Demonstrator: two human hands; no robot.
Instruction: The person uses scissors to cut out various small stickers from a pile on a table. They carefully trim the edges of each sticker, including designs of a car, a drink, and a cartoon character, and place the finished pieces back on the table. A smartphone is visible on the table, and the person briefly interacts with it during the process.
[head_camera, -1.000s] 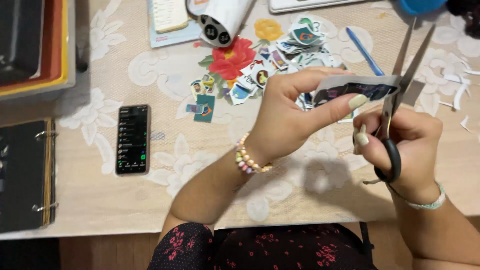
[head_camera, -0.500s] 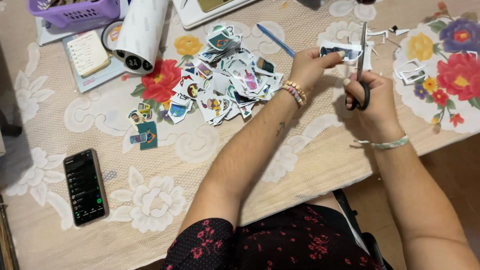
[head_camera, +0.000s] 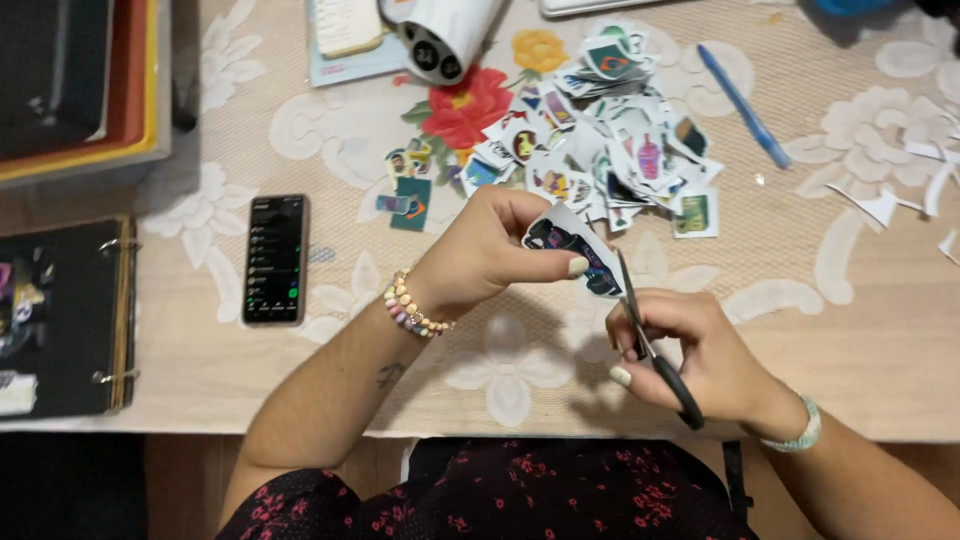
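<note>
Cutting dark sticker (head_camera: 572, 248) with scissors (head_camera: 648, 340).

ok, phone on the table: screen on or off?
On. The phone lies flat, face up, left of the left hand, and its dark screen shows lit rows with small green marks.

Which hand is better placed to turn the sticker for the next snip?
Left. The left hand pinches the sticker at its edge, while the right hand is occupied gripping the scissors.

Home craft table: floral lace tablecloth (head_camera: 850, 270), sticker cutouts (head_camera: 610, 150), binder (head_camera: 60, 320)
</note>
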